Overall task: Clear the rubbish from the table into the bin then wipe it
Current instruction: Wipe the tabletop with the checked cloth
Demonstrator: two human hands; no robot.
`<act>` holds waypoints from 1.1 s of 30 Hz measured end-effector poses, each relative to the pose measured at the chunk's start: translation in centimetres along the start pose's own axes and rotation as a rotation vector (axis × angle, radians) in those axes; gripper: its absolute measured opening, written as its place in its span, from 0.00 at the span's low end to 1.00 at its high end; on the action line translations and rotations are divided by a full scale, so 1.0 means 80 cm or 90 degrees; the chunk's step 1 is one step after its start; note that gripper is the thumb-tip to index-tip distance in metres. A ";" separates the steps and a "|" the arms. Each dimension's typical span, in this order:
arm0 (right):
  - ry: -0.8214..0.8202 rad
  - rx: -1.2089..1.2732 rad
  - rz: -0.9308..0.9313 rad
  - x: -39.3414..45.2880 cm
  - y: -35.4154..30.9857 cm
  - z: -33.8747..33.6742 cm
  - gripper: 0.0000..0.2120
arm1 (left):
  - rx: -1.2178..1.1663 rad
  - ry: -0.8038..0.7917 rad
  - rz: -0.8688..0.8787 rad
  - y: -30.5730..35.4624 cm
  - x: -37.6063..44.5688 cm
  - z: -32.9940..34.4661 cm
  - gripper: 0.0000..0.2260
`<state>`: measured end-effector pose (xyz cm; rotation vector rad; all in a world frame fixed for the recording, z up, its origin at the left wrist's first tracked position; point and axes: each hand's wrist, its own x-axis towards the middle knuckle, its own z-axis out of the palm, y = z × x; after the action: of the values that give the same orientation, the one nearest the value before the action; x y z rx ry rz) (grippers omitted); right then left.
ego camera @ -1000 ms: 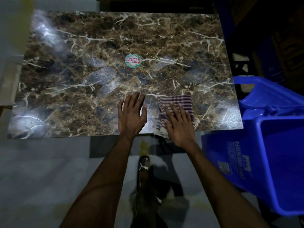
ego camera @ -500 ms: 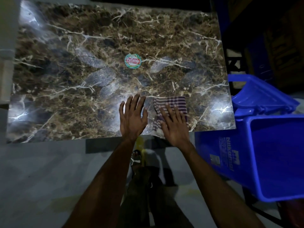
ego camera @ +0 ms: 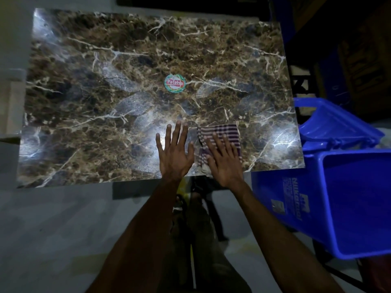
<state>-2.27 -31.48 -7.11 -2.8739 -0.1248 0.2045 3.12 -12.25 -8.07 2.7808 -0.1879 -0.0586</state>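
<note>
Wiping step. A striped cloth [ego camera: 220, 134] is pressed flat under the right hand [ego camera: 225, 161], near the front edge of the marbled surface [ego camera: 105, 123], between the round sticker [ego camera: 175, 83] and the blue bin [ego camera: 349, 199]. The left hand [ego camera: 174, 152] is laid just beside the cloth; the fingers [ego camera: 179, 132] of both hands are spread open, nothing being gripped. No rubbish is seen. Even palm pressure and overlapping strokes are judged advisable.

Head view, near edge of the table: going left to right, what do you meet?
Bare marble-pattern tabletop → left hand, flat on the table → striped cloth under the right hand → bare table corner → blue bin beside the table.
</note>
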 end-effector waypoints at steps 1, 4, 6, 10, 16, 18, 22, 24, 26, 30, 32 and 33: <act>-0.002 0.005 0.019 -0.002 0.009 -0.004 0.28 | -0.001 -0.003 -0.001 0.000 -0.001 0.000 0.28; 0.033 0.014 0.107 0.024 0.020 -0.014 0.28 | 0.004 -0.005 -0.004 -0.001 -0.001 0.001 0.27; 0.055 0.022 0.135 0.056 0.013 -0.018 0.28 | -0.001 -0.014 -0.005 -0.002 0.000 0.001 0.26; 0.050 0.039 0.085 0.076 -0.012 -0.011 0.28 | -0.001 -0.020 -0.008 -0.002 0.000 0.002 0.26; 0.022 0.025 0.024 0.023 0.021 -0.017 0.28 | 0.016 0.012 -0.011 0.004 0.023 -0.015 0.18; 0.038 0.027 0.085 0.052 0.030 -0.021 0.27 | 0.035 0.013 0.005 0.003 0.041 -0.021 0.15; 0.049 0.028 0.096 0.125 0.008 -0.021 0.28 | 0.058 0.025 0.018 -0.003 0.077 -0.018 0.13; 0.042 0.026 0.050 0.123 -0.009 -0.014 0.28 | 0.058 0.038 0.025 -0.004 0.087 -0.015 0.12; 0.036 0.011 -0.022 0.094 -0.013 -0.008 0.28 | 0.048 0.055 0.018 -0.002 0.098 -0.014 0.09; 0.022 0.020 -0.030 0.065 0.018 -0.018 0.27 | 0.025 0.054 0.000 0.002 0.110 -0.010 0.08; 0.033 0.031 0.032 0.093 0.028 -0.024 0.27 | 0.019 0.062 -0.001 0.000 0.110 -0.005 0.12; 0.041 0.034 0.056 0.113 0.030 -0.027 0.28 | 0.017 0.064 -0.004 0.000 0.111 -0.003 0.14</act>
<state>7.11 -33.37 -6.79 -2.8308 0.0188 0.1301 11.93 -13.38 -8.02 2.8020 -0.1557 0.0827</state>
